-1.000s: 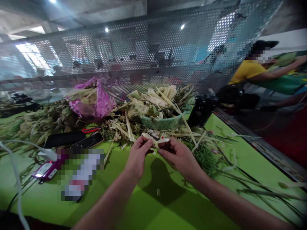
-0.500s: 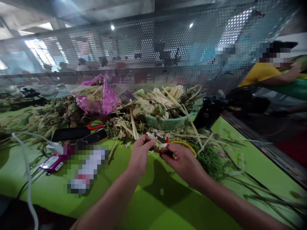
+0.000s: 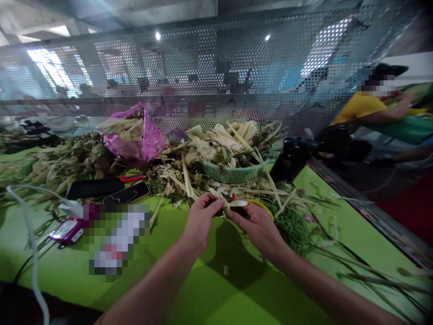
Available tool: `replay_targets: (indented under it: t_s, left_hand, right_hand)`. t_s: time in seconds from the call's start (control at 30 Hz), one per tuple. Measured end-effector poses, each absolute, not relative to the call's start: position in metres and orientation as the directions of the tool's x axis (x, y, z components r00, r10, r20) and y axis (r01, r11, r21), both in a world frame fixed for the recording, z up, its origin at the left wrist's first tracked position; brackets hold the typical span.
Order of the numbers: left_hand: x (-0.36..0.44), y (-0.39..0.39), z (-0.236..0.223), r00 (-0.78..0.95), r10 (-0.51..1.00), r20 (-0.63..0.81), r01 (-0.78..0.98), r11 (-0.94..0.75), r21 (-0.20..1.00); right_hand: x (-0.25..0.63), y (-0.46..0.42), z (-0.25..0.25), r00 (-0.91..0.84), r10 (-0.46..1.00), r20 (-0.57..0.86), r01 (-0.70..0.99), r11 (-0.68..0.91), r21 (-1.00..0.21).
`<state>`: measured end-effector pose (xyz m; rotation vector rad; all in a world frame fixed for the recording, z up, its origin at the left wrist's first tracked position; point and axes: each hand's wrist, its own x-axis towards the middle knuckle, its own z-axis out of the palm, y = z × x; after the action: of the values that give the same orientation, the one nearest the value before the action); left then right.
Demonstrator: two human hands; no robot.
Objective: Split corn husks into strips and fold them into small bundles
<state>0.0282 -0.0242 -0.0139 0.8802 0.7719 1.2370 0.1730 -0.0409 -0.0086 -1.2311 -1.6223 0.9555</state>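
My left hand (image 3: 202, 220) is closed, thumb and fingertips pinching a small bundle of pale husk pieces (image 3: 216, 194). Close against it on the right, my right hand (image 3: 259, 225) is also closed, its thumb and fingers on the same bundle. A white, petal-shaped piece of husk (image 3: 238, 204) sticks out over the right fingers. Just behind that hand is a yellow curved thing (image 3: 265, 208), partly hidden, with a small red tip (image 3: 233, 197) near it; I cannot tell what it is. On the green table (image 3: 189, 289) below lies a small pale scrap (image 3: 226, 270).
Beyond the hands stands a green basket (image 3: 233, 174) heaped with dried husks. A pink bag (image 3: 149, 140), phones (image 3: 126, 194), a red-handled cutter (image 3: 132, 178) and a purple power strip (image 3: 69, 231) are leftward. Green fibres (image 3: 292, 228) and a black bottle (image 3: 292, 158) are rightward. A person in yellow (image 3: 361, 106) sits beyond.
My right hand has come closer to the left, and the two now meet at the bundle. The white husk piece shows more fully. The whole view has shifted slightly.
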Motion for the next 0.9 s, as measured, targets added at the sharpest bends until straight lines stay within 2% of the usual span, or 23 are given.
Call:
replay_targets:
  t_s: [0.07, 0.2, 0.27, 0.43, 0.63, 0.77, 0.9]
  left_hand:
    - [0.029, -0.025, -0.015, 0.167, 0.986, -0.032, -0.454, 0.105, 0.885]
    - [0.027, -0.025, -0.013, 0.166, 0.985, -0.051, -0.474, 0.124, 0.872]
    - [0.026, -0.025, -0.011, 0.180, 0.983, -0.038, -0.463, 0.119, 0.879]
    - [0.025, -0.023, -0.006, 0.229, 0.973, 0.037, -0.350, 0.047, 0.936]
    - [0.028, -0.021, -0.016, 0.364, 0.929, 0.067, -0.189, 0.003, 0.982]
    - [0.030, -0.022, -0.020, 0.435, 0.899, 0.056, -0.137, 0.004, 0.991]
    - [0.026, -0.021, -0.017, 0.343, 0.939, 0.001, -0.283, 0.102, 0.954]
  right_hand:
    - [0.170, -0.041, -0.011, -0.159, 0.977, 0.145, 0.226, 0.179, -0.958]
    - [0.162, -0.043, -0.016, -0.225, 0.972, -0.075, -0.004, -0.078, -0.997]
    - [0.161, -0.043, -0.015, -0.227, 0.966, -0.123, -0.045, -0.137, -0.990]
    - [0.176, -0.040, 0.001, -0.165, 0.986, 0.041, 0.166, 0.068, -0.984]
    - [0.186, -0.038, 0.013, -0.097, 0.970, 0.225, 0.281, 0.243, -0.928]
    - [0.185, -0.037, 0.008, -0.055, 0.966, 0.254, 0.342, 0.257, -0.904]
    - [0.184, -0.038, 0.009, -0.040, 0.978, 0.206, 0.227, 0.210, -0.951]
